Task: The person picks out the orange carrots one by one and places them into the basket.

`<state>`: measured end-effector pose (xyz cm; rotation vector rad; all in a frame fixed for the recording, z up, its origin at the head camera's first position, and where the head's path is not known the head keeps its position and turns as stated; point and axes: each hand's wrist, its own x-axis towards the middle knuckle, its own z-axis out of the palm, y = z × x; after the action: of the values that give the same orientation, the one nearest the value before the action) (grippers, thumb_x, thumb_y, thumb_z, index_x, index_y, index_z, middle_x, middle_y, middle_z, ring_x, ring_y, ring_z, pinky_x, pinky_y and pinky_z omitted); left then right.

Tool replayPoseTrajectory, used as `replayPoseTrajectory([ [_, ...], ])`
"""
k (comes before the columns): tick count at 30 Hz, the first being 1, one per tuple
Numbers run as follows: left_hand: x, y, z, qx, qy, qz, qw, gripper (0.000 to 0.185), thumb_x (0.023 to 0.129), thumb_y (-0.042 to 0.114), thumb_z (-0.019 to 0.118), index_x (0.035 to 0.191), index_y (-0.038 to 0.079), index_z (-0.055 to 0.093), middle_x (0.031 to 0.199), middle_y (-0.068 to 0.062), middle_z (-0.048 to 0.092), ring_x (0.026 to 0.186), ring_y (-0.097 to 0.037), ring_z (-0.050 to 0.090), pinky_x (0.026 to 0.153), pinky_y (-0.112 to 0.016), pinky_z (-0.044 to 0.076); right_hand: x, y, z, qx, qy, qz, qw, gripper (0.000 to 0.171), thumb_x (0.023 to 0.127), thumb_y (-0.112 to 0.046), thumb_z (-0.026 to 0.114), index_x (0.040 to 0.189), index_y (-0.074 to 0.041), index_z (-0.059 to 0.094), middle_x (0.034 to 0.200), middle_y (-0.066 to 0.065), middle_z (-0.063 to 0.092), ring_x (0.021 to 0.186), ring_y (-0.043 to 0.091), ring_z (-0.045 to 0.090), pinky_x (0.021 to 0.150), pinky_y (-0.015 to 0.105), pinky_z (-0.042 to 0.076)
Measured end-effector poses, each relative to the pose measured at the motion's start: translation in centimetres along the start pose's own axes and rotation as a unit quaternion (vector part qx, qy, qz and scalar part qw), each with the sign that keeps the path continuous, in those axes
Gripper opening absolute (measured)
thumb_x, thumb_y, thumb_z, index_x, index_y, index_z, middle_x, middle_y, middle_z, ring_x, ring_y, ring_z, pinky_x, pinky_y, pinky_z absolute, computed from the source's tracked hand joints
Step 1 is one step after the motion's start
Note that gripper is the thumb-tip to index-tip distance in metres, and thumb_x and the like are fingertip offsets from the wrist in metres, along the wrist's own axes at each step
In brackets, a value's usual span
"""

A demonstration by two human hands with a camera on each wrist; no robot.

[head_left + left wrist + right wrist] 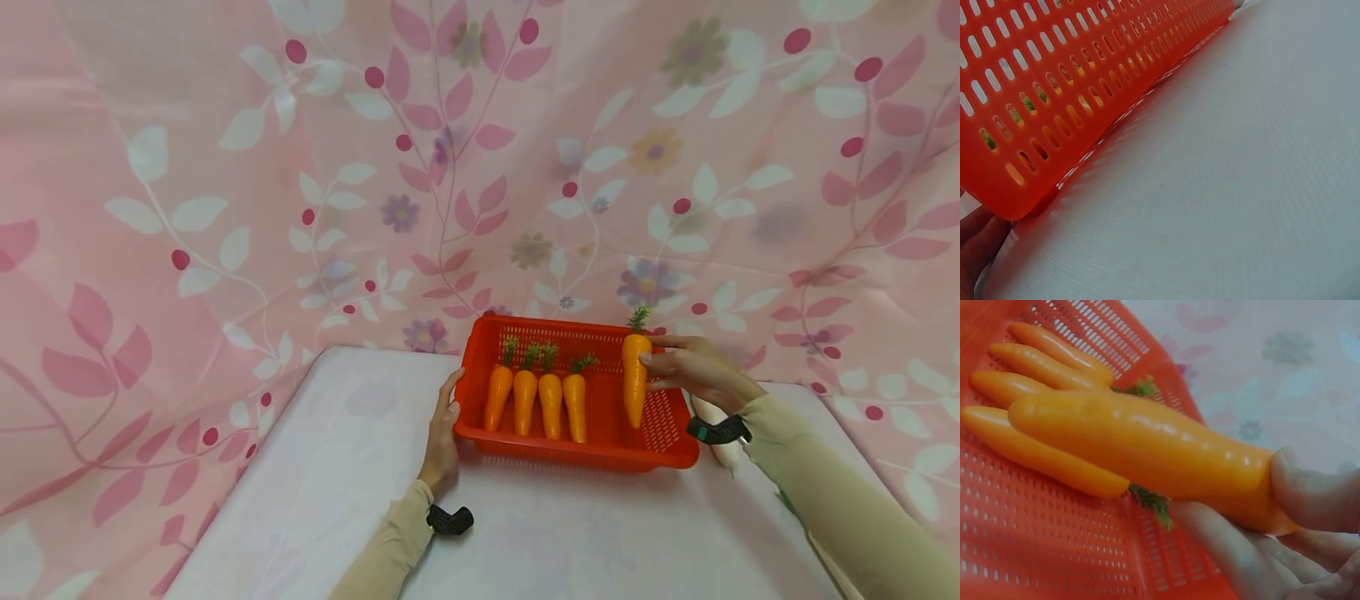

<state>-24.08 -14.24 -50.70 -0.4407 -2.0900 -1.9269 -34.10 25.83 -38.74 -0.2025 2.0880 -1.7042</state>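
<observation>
Pink floral cloth (442, 192) hangs behind a white-covered table (360, 425). Four carrots (551, 404) lie side by side in a red basket (555, 450); over its right part, the right hand (693, 371) pinches a fifth carrot (634, 379) — leafy end up. The left hand (441, 437) touches the basket's left end — whether curled round it, I cannot tell.

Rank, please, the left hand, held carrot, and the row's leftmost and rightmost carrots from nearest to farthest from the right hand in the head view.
1. Held carrot: gripped by the right hand.
2. Rightmost carrot: the row's right end.
3. Leftmost carrot: the row's left end.
4. Left hand: at the basket's left side.
</observation>
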Motion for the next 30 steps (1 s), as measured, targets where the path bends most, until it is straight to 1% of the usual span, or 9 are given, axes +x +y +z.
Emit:
replayPoseTrajectory([
  [3, -0.1, -0.1, 0.0, 0.003, 0.001, 0.006, 1.0000, 0.054, 0.103, 0.017, 0.025, 0.157, 0.012, 0.023, 0.164, -0.005, 0.022, 0.149, -0.029, 0.024, 0.117, -0.058, 0.022, 0.6, 0.0, 0.8, -0.022, 0.010, -0.004, 1.000, 0.078, 0.096, -0.019, 0.064, 0.153, 0.008, 0.018, 0.120, 0.014, 0.062, 0.098, 0.021, 0.070, 0.089, 0.047, 0.055],
  [7, -0.1, -0.3, -0.1, 0.001, 0.002, 0.008, 1.0000, 0.055, 0.103, 0.017, 0.025, 0.157, 0.013, 0.023, 0.164, -0.005, 0.021, 0.149, -0.029, 0.023, 0.117, -0.059, 0.022, 1.5, 0.2, 1.6, -0.047, 0.029, -0.012, 0.998, 0.074, 0.094, -0.017, 0.067, 0.150, 0.010, 0.027, 0.127, 0.023, 0.060, 0.096, 0.023, 0.072, 0.088, 0.050, 0.054],
  [10, -0.1, -0.4, -0.1, -0.003, 0.002, 0.002, 1.0000, 0.055, 0.103, 0.018, 0.025, 0.157, 0.014, 0.023, 0.164, -0.004, 0.021, 0.149, -0.027, 0.023, 0.118, -0.058, 0.021, 2.3, 0.6, 2.0, -0.064, 0.039, -0.014, 0.997, 0.071, 0.093, -0.015, 0.068, 0.147, 0.013, 0.032, 0.123, 0.026, 0.061, 0.091, 0.027, 0.073, 0.086, 0.052, 0.054],
  [11, -0.1, -0.4, -0.1, -0.005, 0.002, 0.000, 1.0000, 0.055, 0.103, 0.018, 0.025, 0.157, 0.014, 0.023, 0.164, -0.003, 0.021, 0.149, -0.027, 0.023, 0.118, -0.058, 0.021, 2.4, 0.7, 2.1, -0.076, 0.038, -0.013, 0.996, 0.070, 0.093, -0.016, 0.068, 0.146, 0.013, 0.033, 0.122, 0.027, 0.060, 0.090, 0.027, 0.073, 0.086, 0.053, 0.054],
  [15, 0.1, -2.4, 0.1, -0.003, 0.019, 0.000, 0.9998, 0.054, 0.103, 0.026, 0.025, 0.157, 0.024, 0.025, 0.163, 0.005, 0.023, 0.149, -0.023, 0.024, 0.118, -0.059, 0.020, 3.1, 1.2, 2.6, -0.124, 0.019, -0.003, 0.992, 0.066, 0.094, -0.016, 0.067, 0.144, 0.015, 0.036, 0.120, 0.029, 0.061, 0.090, 0.030, 0.072, 0.085, 0.051, 0.055],
  [18, 0.0, -2.8, 0.2, -0.012, 0.024, -0.002, 0.9996, 0.053, 0.104, 0.026, 0.026, 0.157, 0.027, 0.026, 0.163, 0.007, 0.024, 0.149, -0.023, 0.023, 0.118, -0.059, 0.019, 3.5, 1.3, 3.0, -0.146, -0.004, 0.005, 0.989, 0.063, 0.095, -0.014, 0.064, 0.143, 0.016, 0.035, 0.121, 0.028, 0.059, 0.092, 0.029, 0.072, 0.085, 0.049, 0.056],
  [23, -0.2, -0.6, 0.0, -0.013, 0.010, 0.003, 0.9999, 0.054, 0.103, 0.016, 0.026, 0.157, 0.014, 0.024, 0.164, -0.004, 0.023, 0.149, -0.029, 0.023, 0.118, -0.059, 0.019, 4.1, 1.2, 3.4, -0.146, -0.026, 0.025, 0.989, 0.053, 0.097, -0.010, 0.061, 0.137, 0.018, 0.040, 0.120, 0.028, 0.058, 0.096, 0.029, 0.070, 0.090, 0.051, 0.054],
  [25, -0.2, -0.3, 0.0, -0.004, 0.005, 0.004, 1.0000, 0.055, 0.103, 0.016, 0.025, 0.157, 0.012, 0.024, 0.164, -0.006, 0.022, 0.149, -0.029, 0.023, 0.118, -0.059, 0.021, 4.3, 1.3, 3.5, -0.148, -0.025, 0.033, 0.988, 0.053, 0.097, -0.009, 0.060, 0.137, 0.019, 0.039, 0.123, 0.030, 0.056, 0.097, 0.030, 0.070, 0.091, 0.051, 0.053],
  [30, 0.0, -0.1, 0.0, -0.006, 0.002, 0.002, 1.0000, 0.055, 0.103, 0.017, 0.025, 0.157, 0.012, 0.023, 0.164, -0.006, 0.022, 0.149, -0.029, 0.023, 0.118, -0.059, 0.021, 5.1, 1.9, 3.7, -0.173, -0.018, 0.032, 0.984, 0.065, 0.095, -0.008, 0.062, 0.142, 0.023, 0.028, 0.131, 0.037, 0.049, 0.099, 0.034, 0.070, 0.087, 0.050, 0.055],
])
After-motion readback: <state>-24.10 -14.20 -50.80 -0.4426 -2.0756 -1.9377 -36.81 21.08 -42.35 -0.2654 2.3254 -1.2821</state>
